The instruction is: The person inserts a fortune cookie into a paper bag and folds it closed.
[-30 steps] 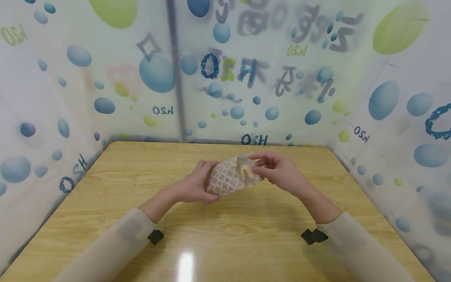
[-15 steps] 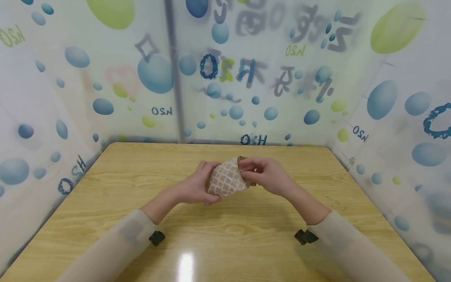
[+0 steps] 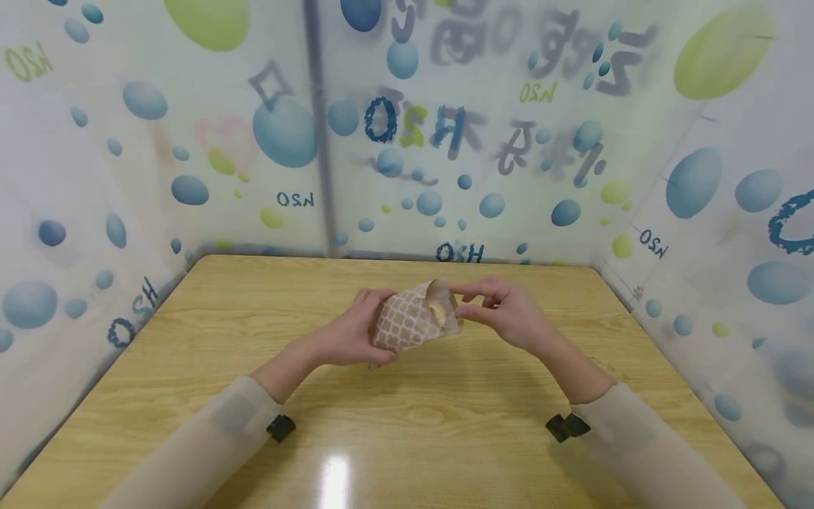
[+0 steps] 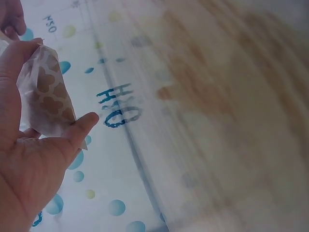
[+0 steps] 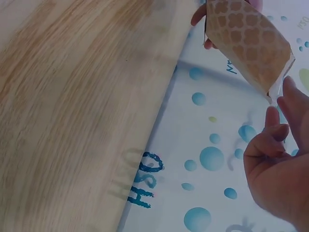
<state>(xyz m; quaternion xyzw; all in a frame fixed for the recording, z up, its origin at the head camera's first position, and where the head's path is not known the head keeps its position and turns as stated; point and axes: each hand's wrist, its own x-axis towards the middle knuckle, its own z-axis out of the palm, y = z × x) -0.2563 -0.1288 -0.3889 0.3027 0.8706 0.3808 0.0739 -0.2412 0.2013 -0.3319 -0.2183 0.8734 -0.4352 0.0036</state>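
Observation:
My left hand [image 3: 356,329] grips a small paper bag [image 3: 403,322], brown with a white lattice pattern, from its left end above the table. Its thumb lies along the near side in the left wrist view. The bag tilts with its mouth facing right. Inside the mouth shows a pale yellowish piece [image 3: 438,314], too small to tell its kind. My right hand [image 3: 509,311] is at the mouth, thumb and index finger apart, with the index fingertip at the bag's rim. In the right wrist view the fingertips [image 5: 288,83] lie close to the bag's edge; nothing is seen held between them.
Both hands are over the far half of a wooden table [image 3: 413,424]. Behind it and at both sides stand pale walls [image 3: 191,141] printed with blue and green dots. Dark wrist cameras [image 3: 281,428] hang at both sleeves.
Half a second ago my right fingers reached into the bag's mouth; now they have drawn back to the right and the pale piece shows. The left hand keeps its grip on the bag.

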